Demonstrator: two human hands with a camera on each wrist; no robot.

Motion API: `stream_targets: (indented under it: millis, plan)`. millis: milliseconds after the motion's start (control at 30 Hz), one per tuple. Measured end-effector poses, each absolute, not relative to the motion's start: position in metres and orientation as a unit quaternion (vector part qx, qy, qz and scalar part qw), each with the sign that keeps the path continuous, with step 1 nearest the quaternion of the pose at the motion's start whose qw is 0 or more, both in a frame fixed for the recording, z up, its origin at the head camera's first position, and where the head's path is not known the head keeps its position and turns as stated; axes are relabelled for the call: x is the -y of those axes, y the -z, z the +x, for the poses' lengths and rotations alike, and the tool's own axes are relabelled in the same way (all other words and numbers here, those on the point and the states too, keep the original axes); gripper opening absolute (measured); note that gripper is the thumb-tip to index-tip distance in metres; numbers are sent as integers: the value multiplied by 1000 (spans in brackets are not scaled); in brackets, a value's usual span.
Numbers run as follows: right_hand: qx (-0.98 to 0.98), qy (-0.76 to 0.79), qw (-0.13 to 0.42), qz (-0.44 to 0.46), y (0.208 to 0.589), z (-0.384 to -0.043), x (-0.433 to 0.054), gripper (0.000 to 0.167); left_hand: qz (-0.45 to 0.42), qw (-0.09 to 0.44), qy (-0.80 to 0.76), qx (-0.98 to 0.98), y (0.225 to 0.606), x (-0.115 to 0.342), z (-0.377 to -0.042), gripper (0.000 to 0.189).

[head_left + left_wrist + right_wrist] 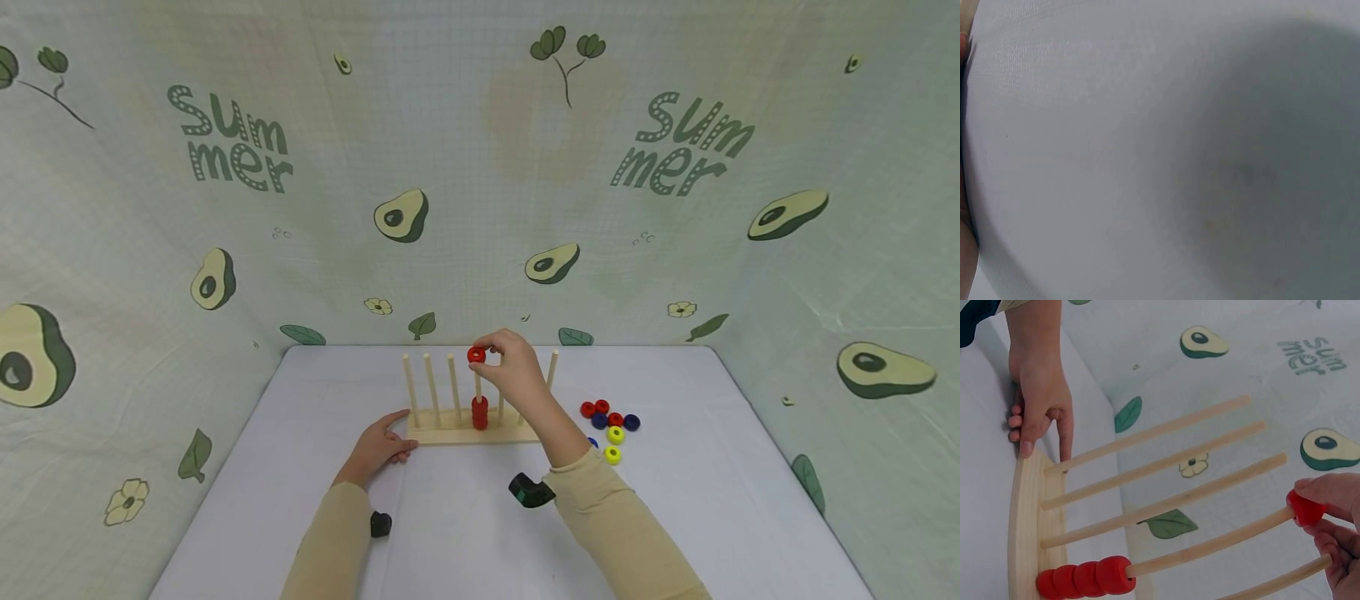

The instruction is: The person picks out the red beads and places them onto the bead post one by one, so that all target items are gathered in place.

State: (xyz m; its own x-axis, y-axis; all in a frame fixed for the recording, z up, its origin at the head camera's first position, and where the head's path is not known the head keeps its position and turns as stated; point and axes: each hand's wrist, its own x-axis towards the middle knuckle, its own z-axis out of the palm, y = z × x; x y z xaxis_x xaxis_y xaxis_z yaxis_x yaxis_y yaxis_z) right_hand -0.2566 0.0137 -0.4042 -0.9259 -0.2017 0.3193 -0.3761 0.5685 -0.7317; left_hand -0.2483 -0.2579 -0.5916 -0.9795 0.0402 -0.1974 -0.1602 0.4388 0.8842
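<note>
A wooden peg stand (450, 436) with a row of upright pegs stands at the table's middle. My left hand (378, 446) holds its left end, thumb in front and index finger behind. My right hand (516, 371) pinches a red bead (1305, 509) between thumb and fingers at the top of the fourth peg from the left. In the right wrist view, the peg's tip meets the bead; how far it goes in is hidden. Several red beads (1110, 575) are stacked at the bottom of that peg. The left wrist view shows mostly white tabletop, with a sliver of hand at its left edge.
Right of the stand lie loose beads: red beads (588, 410), dark blue beads (632, 423) and yellow beads (612, 456). One blue bead is partly hidden by the right forearm. A cloth backdrop (480, 167) with avocado prints rises behind the white table (330, 375).
</note>
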Motion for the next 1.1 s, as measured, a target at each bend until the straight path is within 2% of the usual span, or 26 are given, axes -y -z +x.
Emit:
stream_targets:
  millis: [1100]
  plan:
    - [878, -433, 106, 173, 405, -257, -13, 23, -49, 97, -524, -845, 586, 255, -247, 69]
